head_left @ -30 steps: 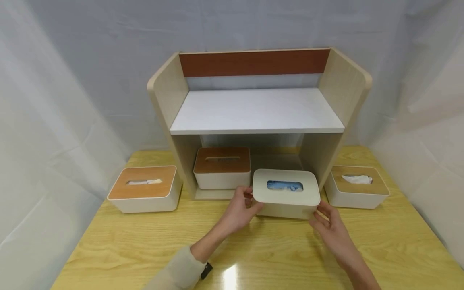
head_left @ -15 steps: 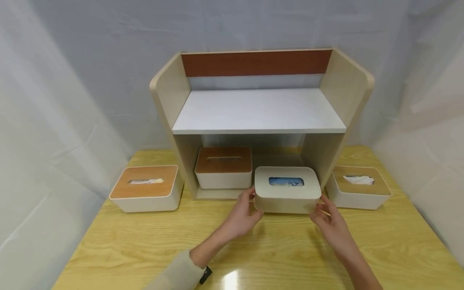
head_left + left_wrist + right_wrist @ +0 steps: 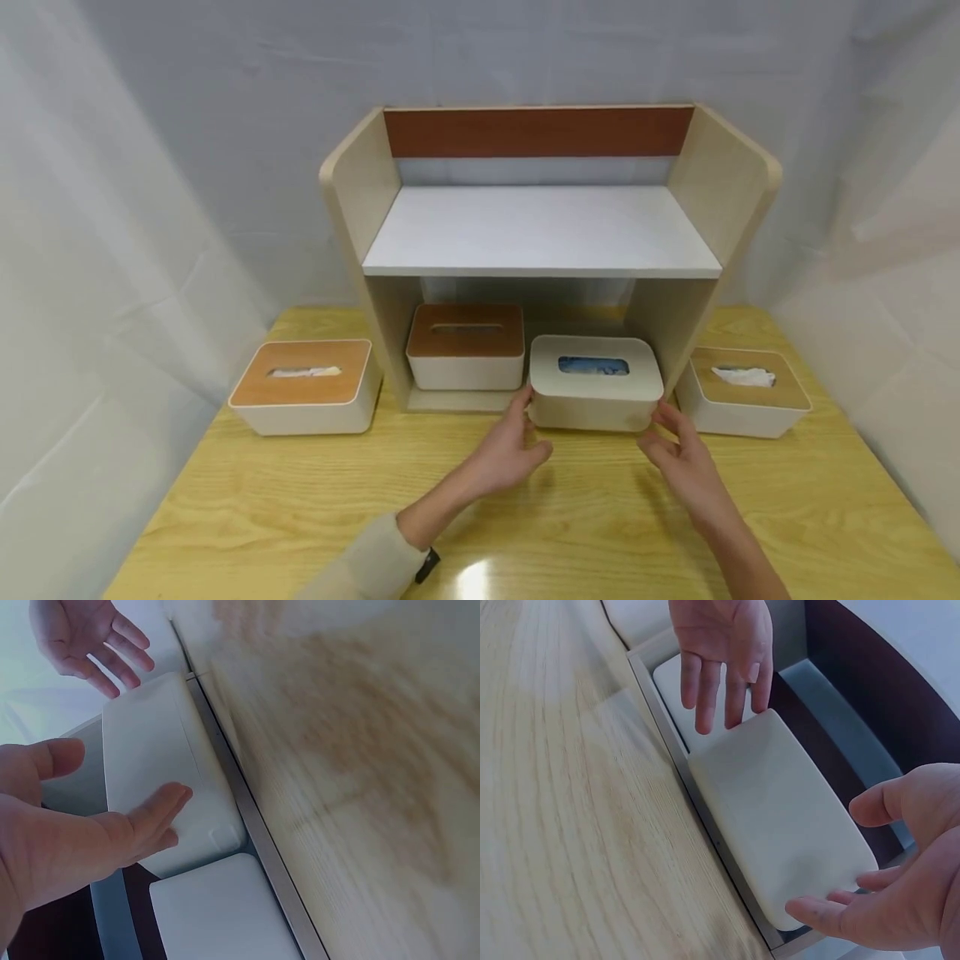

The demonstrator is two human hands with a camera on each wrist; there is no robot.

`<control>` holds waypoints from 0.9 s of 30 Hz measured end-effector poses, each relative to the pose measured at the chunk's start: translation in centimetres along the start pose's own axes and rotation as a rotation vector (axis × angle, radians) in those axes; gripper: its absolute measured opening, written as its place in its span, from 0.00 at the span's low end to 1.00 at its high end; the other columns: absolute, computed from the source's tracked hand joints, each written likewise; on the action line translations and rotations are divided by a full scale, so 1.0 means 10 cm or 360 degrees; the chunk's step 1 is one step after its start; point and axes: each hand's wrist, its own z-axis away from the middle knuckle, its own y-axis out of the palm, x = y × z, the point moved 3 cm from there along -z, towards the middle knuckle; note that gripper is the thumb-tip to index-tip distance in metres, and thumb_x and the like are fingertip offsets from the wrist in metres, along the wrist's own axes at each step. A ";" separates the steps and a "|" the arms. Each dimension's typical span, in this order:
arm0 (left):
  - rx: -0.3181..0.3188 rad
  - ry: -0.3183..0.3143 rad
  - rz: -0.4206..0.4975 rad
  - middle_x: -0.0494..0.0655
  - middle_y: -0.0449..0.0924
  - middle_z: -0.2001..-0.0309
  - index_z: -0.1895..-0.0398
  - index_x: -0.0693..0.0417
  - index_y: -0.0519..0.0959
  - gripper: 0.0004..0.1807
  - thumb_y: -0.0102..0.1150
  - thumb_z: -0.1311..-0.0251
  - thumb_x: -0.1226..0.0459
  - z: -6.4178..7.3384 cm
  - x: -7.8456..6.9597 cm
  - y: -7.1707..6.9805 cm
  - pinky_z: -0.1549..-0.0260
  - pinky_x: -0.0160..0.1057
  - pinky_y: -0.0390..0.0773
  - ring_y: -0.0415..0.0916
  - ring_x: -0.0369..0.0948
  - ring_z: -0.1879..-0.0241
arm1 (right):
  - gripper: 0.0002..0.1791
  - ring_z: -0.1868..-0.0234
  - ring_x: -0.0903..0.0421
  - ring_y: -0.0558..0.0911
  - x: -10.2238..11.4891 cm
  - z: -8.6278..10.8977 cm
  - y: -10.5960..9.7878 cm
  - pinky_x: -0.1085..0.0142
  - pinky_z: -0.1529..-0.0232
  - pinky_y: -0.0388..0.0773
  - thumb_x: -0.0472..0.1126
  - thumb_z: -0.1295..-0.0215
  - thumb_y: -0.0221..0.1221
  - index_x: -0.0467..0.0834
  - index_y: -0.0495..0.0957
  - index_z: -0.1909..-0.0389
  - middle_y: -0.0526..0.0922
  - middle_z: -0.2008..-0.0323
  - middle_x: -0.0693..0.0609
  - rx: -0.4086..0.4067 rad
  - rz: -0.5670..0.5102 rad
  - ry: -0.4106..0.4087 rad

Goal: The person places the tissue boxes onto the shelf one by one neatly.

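A white tissue box (image 3: 596, 410) with a blue pack showing in its lid slot sits at the front right of the shelf unit's lower compartment. My left hand (image 3: 504, 454) is at its left end, and my right hand (image 3: 688, 467) is at its right end. In the right wrist view, the fingers of the left hand (image 3: 724, 656) reach straight down to the box's end. There too, the right hand (image 3: 919, 877) lies with extended fingers against the other end. Beside this box stands a brown-topped tissue box (image 3: 467, 372) inside the same compartment.
The shelf unit (image 3: 542, 272) has a white upper board and pale side panels. An orange-topped tissue box (image 3: 303, 417) is on the table (image 3: 570, 533) to its left. A tan-topped tissue box (image 3: 738, 417) with tissue sticking out is to its right.
The white tissue box has slid back, deeper into the lower compartment. Both hands have followed it, and their fingers have straightened. The view has shifted slightly.
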 end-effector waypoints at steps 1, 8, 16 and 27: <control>0.0010 -0.0013 0.0000 0.68 0.49 0.25 0.22 0.65 0.40 0.49 0.59 0.38 0.66 0.00 0.00 0.00 0.41 0.51 0.74 0.68 0.62 0.36 | 0.40 0.29 0.36 0.64 0.00 -0.01 0.00 0.78 0.48 0.68 0.44 0.24 0.51 0.36 0.42 0.22 0.52 0.26 0.34 0.0008 0.0006 -0.0010; 0.0050 -0.0050 -0.0020 0.66 0.47 0.24 0.21 0.62 0.38 0.50 0.59 0.37 0.63 -0.05 -0.01 0.02 0.44 0.50 0.77 0.67 0.60 0.36 | 0.39 0.29 0.35 0.63 0.00 -0.07 -0.02 0.62 0.39 0.69 0.44 0.23 0.50 0.32 0.41 0.23 0.49 0.25 0.32 0.0063 0.0055 -0.0060; 0.0070 -0.0076 -0.0074 0.62 0.53 0.25 0.20 0.59 0.35 0.52 0.59 0.37 0.62 -0.11 0.02 0.03 0.46 0.49 0.77 0.69 0.56 0.38 | 0.41 0.28 0.35 0.61 0.01 -0.14 -0.06 0.67 0.40 0.70 0.44 0.23 0.50 0.33 0.38 0.22 0.45 0.24 0.32 0.0126 0.0061 -0.0094; 0.0071 -0.0112 -0.0002 0.61 0.48 0.23 0.20 0.58 0.33 0.52 0.59 0.36 0.62 -0.16 0.04 0.05 0.43 0.51 0.77 0.67 0.59 0.35 | 0.43 0.25 0.35 0.53 0.00 -0.26 -0.05 0.45 0.31 0.57 0.42 0.23 0.50 0.36 0.34 0.22 0.37 0.22 0.35 0.0211 0.0003 -0.0110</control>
